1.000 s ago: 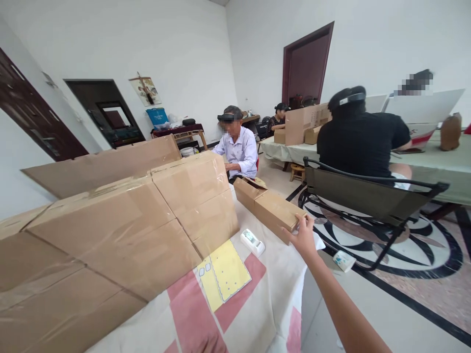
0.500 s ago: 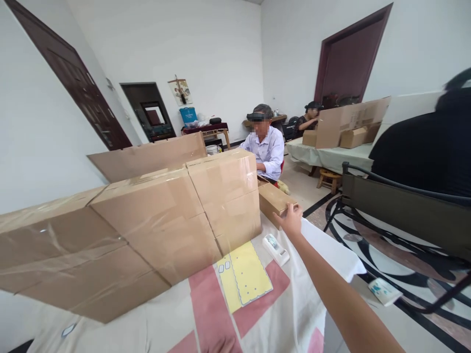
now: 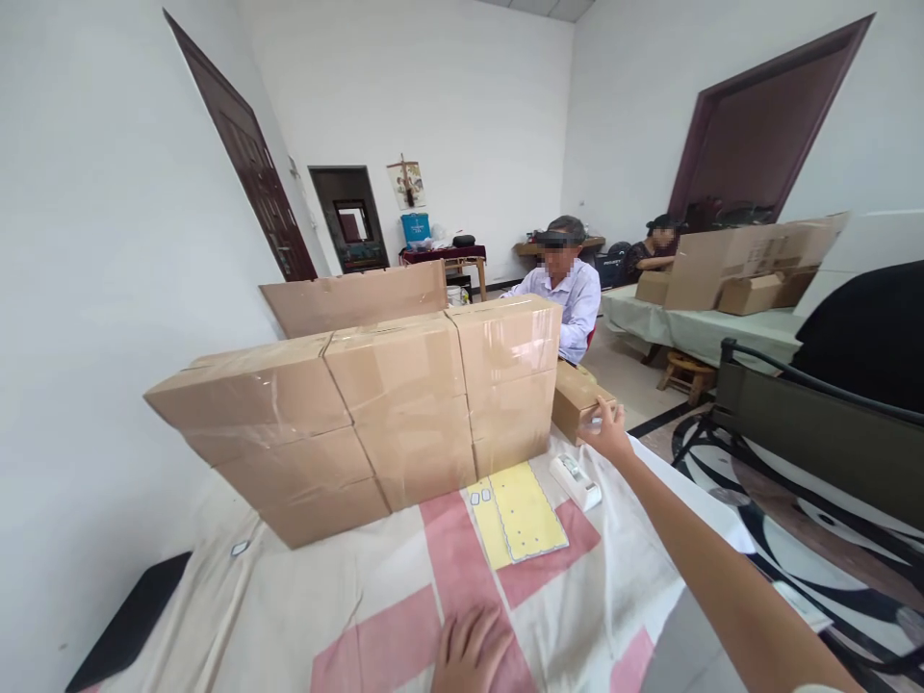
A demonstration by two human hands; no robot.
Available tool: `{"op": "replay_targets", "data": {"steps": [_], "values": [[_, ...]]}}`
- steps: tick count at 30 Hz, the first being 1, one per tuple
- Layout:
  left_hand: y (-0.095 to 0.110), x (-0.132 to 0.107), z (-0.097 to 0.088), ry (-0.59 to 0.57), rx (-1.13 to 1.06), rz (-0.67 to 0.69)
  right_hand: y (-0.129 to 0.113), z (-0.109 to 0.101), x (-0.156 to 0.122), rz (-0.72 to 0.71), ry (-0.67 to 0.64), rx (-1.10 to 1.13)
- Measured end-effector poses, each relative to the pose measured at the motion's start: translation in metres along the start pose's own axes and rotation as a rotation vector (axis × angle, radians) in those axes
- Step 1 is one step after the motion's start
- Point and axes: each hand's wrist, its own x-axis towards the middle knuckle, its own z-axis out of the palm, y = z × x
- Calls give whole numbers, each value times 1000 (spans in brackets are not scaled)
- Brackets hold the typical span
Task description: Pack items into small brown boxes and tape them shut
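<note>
My right hand (image 3: 608,430) reaches out to the long, narrow cardboard box (image 3: 576,393) at the table's right side. Its thumb and fingers close on the near end of that box. A small pale, shiny patch shows by the thumb; I cannot make out what it is. My left hand (image 3: 473,647) lies flat on the patterned tablecloth (image 3: 394,626), fingers stretched out and holding nothing. Between the hands are a yellow sheet with a scalloped edge (image 3: 530,515) and a white plastic device (image 3: 576,481), perhaps a tape dispenser.
A taped wall of stacked cardboard boxes (image 3: 404,414) stands across the table, with an upright cardboard panel (image 3: 361,298) behind. A person in a light shirt (image 3: 570,298) sits beyond it. At right are a dark-framed chair (image 3: 815,433) and another table (image 3: 693,322) with cardboard on it.
The view has swung left and down, so everything sits further right. My left hand has come fully into view on the cloth. My right hand stays at the box's near end.
</note>
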Motion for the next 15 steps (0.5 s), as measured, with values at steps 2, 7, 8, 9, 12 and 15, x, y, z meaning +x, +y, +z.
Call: {"op": "replay_targets", "data": {"steps": [2,7,8,9,12,15], "values": [[-4,3,-1,-21,-34,51,-4,-15,-25,-81,53,28],[17,1,-39,40,-420,-25,-35,-12,-132,-437,203,178],[23,-1,-49,58,-531,-61,-44,-4,-156,-476,170,181],[27,-4,-58,75,-633,-99,-55,5,-180,-510,126,177],[21,-17,-83,90,-822,-175,-94,38,-245,-639,-26,187],[-15,-33,-115,138,-841,-194,-142,69,-289,-809,-214,243]]}}
